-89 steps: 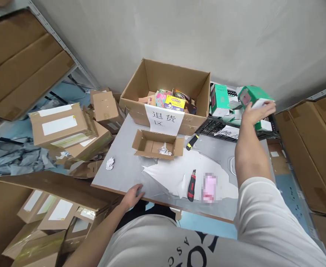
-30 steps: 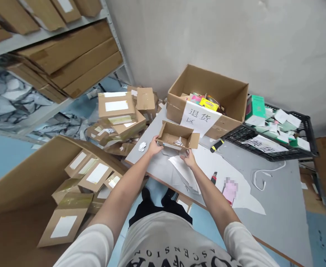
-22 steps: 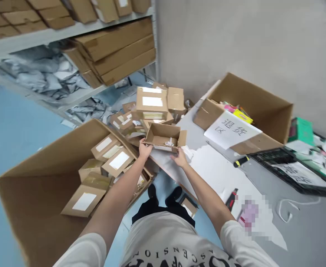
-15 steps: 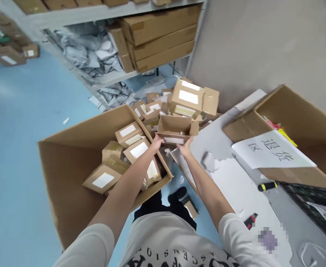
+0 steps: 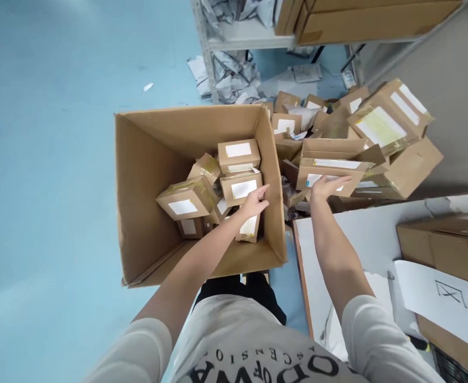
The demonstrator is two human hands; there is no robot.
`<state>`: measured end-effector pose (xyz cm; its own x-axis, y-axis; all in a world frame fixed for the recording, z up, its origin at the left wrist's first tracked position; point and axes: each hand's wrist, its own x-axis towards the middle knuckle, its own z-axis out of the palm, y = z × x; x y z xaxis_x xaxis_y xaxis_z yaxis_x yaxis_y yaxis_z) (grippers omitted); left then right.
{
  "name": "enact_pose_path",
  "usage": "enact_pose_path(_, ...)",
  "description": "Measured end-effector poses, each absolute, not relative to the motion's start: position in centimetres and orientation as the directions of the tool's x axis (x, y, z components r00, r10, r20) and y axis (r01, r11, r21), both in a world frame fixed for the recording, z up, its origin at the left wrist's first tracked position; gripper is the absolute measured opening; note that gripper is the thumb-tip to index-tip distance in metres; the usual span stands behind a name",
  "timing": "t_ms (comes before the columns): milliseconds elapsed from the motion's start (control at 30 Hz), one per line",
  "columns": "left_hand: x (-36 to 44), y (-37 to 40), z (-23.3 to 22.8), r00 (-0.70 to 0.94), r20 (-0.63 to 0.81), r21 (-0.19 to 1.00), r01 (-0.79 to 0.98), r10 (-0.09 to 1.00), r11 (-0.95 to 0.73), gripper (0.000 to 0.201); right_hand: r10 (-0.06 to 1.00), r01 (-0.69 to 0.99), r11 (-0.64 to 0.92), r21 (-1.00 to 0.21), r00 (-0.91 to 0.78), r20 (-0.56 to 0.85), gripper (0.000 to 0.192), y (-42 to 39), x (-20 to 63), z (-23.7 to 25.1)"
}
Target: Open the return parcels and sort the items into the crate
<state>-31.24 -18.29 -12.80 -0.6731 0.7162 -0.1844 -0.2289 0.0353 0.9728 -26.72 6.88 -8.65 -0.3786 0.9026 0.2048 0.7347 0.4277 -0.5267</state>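
Your right hand (image 5: 325, 187) rests with fingers spread flat against the open box (image 5: 329, 167) (brown cardboard, flaps up, white label on its side) atop the pile (image 5: 381, 133) beside the surface (image 5: 357, 234). Your left hand (image 5: 256, 201), fingers loosely open, hovers over the carton (image 5: 146, 175).

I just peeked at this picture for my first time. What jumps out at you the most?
The big open carton on the blue floor grabs the eye first, with small labelled parcels jumbled inside. The left hand reaches over those parcels, while the right hand touches an opened small box on a messy heap of boxes beside the carton, next to the table.
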Motion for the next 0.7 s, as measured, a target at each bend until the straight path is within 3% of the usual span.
enact_pose_path(100, -33.9, -24.2, -13.0, -0.818, -0.265, 0.964, -0.224, 0.51, 0.141, 0.066, 0.816, 0.674, 0.578, -0.459, -0.494, 0.302, 0.06, 3.8, -28.1, -6.5)
enact_pose_path(200, -35.9, -31.0, -13.6, -0.93, -0.309, 0.936, -0.259, 0.201, 0.24, 0.065, 0.712, 0.567, 0.692, -0.447, -0.638, 0.294, 0.063, -1.9, -30.1, -5.0)
enact_pose_path(300, -36.8, -38.3, -15.0, -0.944, -0.315, 0.886, -0.329, -0.095, 0.326, 0.066, 0.586, 0.4, 0.718, -0.57, -0.789, 0.184, 0.071, -8.6, -32.2, -5.6)
enact_pose_path(400, -36.7, -44.8, -17.0, -0.872, -0.378, 0.808, -0.475, -0.312, 0.349, 0.066, 0.437, 0.288, 0.612, -0.736, -0.899, 0.011, 0.072, -14.6, -33.5, -8.5)
enact_pose_path(533, -36.3, -50.3, -20.6, -0.717, -0.514, 0.681, -0.675, -0.47, 0.285, 0.073, 0.304, 0.373, 0.348, -0.86, -0.913, -0.273, 0.075, -20.5, -33.5, -14.0)
enact_pose_path(700, -36.4, -52.6, -25.7, -0.637, -0.594, 0.639, -0.744, -0.492, 0.192, 0.075, 0.137, 0.575, 0.154, -0.804, -0.818, -0.559, 0.085, -24.8, -32.5, -19.2)
